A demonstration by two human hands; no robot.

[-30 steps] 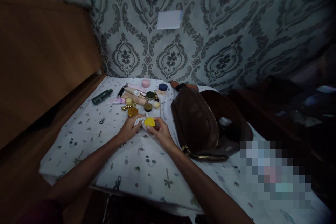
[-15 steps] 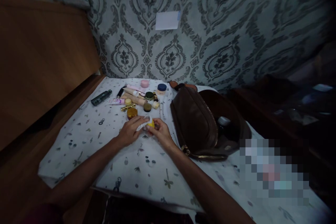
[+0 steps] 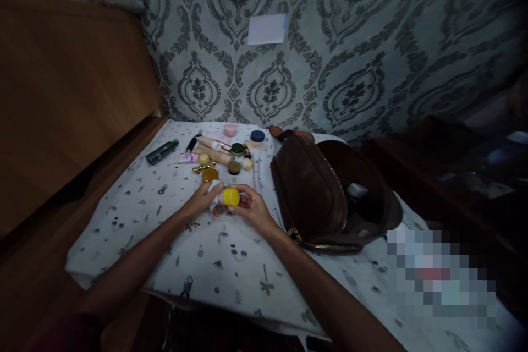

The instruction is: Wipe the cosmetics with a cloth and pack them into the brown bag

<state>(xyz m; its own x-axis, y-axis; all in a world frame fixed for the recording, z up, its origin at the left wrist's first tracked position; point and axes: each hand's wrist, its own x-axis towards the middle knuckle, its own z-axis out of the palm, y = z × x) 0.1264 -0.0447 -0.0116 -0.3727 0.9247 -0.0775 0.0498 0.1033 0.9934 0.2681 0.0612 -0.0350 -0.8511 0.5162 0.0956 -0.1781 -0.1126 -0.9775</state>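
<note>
We hold a small yellow-lidded jar (image 3: 231, 196) between both hands, just left of the open brown bag (image 3: 309, 192). Our right hand (image 3: 252, 208) closes round it from the bag's side, while our left hand (image 3: 203, 202) presses a white tissue (image 3: 214, 194) against the side away from the bag. Cosmetic pots and tubes (image 3: 225, 155) lie left of the bag too, beyond the jar.

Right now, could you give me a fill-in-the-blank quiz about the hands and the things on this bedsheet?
The left hand and right hand hold a small round container with a ____ top.
The open bag to the right of the hands is ____ in colour.
The dark bottle lies at the ____ end of the cosmetics cluster.
Missing words: yellow; brown; left.
</note>
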